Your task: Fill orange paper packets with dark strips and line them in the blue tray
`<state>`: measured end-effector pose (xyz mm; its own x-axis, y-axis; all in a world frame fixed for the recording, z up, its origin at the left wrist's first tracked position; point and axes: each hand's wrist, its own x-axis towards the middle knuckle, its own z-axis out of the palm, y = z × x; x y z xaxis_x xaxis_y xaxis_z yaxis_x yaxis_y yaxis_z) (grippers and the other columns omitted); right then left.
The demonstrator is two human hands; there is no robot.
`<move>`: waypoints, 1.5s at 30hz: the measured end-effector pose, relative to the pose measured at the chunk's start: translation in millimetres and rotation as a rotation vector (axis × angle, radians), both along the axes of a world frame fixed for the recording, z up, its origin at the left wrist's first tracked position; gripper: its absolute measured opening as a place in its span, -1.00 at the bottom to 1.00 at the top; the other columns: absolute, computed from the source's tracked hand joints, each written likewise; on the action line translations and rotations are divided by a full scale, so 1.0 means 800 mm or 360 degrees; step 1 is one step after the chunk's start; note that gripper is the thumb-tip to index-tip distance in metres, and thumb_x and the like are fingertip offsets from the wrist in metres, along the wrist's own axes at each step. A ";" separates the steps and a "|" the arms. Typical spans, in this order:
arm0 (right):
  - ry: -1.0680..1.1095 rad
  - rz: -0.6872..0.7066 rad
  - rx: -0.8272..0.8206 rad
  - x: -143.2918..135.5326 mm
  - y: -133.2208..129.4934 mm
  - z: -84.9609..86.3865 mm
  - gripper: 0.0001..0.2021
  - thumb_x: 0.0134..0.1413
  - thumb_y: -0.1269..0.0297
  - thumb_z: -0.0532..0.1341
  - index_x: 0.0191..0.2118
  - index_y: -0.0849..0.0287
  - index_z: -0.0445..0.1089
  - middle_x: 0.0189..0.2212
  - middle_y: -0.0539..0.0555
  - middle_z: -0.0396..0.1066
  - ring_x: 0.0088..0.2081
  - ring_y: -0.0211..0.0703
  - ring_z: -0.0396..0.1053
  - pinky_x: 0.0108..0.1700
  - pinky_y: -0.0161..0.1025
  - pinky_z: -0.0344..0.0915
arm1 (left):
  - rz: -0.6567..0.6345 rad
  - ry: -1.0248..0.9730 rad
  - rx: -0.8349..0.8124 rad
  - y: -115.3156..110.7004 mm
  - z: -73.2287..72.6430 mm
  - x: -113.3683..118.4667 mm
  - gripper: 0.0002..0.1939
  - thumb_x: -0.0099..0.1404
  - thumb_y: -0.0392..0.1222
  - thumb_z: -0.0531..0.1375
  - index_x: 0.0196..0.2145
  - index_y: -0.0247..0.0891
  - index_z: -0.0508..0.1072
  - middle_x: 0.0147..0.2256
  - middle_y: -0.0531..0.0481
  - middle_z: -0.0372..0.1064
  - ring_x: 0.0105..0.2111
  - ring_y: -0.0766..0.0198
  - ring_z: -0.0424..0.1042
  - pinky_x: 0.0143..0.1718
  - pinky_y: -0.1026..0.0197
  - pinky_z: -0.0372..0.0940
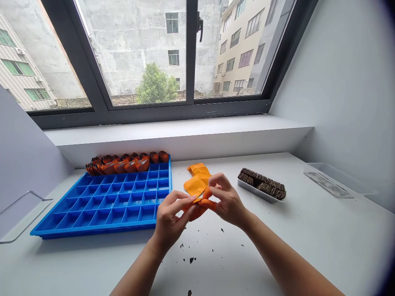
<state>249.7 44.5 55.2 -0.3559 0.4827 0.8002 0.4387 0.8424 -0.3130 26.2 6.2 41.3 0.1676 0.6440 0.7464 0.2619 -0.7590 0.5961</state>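
My left hand [171, 216] is closed, its thumb and fingertips pinching an edge of a small orange pouch [197, 213]. From the other side my right hand [230, 204] grips the same pouch. Orange coverings that look like finger cots sit on some right fingertips. The fingers hide much of the pouch, and whether anything is inside it I cannot tell. Just behind the hands lies a loose pile of flat orange pouches [196, 185] on the white table [234, 263].
On the left stands a blue compartment tray [101, 226]; orange-and-dark packets [123, 165] fill its back rows. A plastic box of dark brown, ridged pieces [262, 185] is at right, near a clear lid or tray [339, 179]. Dark crumbs [192, 260] dot the table. A wire stand [29, 218] is far left.
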 end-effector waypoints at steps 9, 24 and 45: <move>-0.0041 -0.0184 -0.0143 0.011 0.013 0.001 -0.50 0.50 -0.20 0.10 -0.24 0.13 0.48 -0.16 0.14 0.30 -0.29 -0.14 0.34 -0.30 -0.17 0.41 | 0.0023 -0.0105 0.0007 0.000 -0.004 0.007 -0.82 0.56 -0.32 0.24 -0.02 -0.17 0.65 -0.04 -0.16 0.65 -0.01 0.06 0.67 -0.06 0.01 0.66; -0.0473 -0.2006 -0.1581 0.174 0.060 0.000 -0.50 0.12 -0.30 0.28 -0.32 0.09 0.59 -0.27 0.28 0.43 -0.39 0.12 0.45 -0.39 0.01 0.32 | 0.0025 -0.0014 -0.0055 -0.002 -0.014 0.006 -0.85 0.60 -0.26 0.18 -0.06 -0.21 0.57 -0.08 -0.16 0.67 -0.12 0.10 0.67 -0.20 0.09 0.64; -0.0260 -0.1996 -0.1282 0.201 0.057 0.010 -0.84 0.05 0.16 0.44 -0.47 0.07 0.65 -0.64 0.14 0.36 -0.55 -0.02 0.35 -0.40 -0.04 0.15 | -0.0050 0.0053 0.0060 -0.003 -0.017 0.012 -0.83 0.62 -0.29 0.13 -0.01 -0.15 0.52 -0.13 -0.14 0.57 -0.18 0.13 0.60 -0.24 0.06 0.54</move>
<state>410.2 90.0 63.0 0.5552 0.8137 0.1719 0.8007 -0.4671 -0.3752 36.0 3.7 27.5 0.2123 0.6096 0.7638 0.2566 -0.7889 0.5583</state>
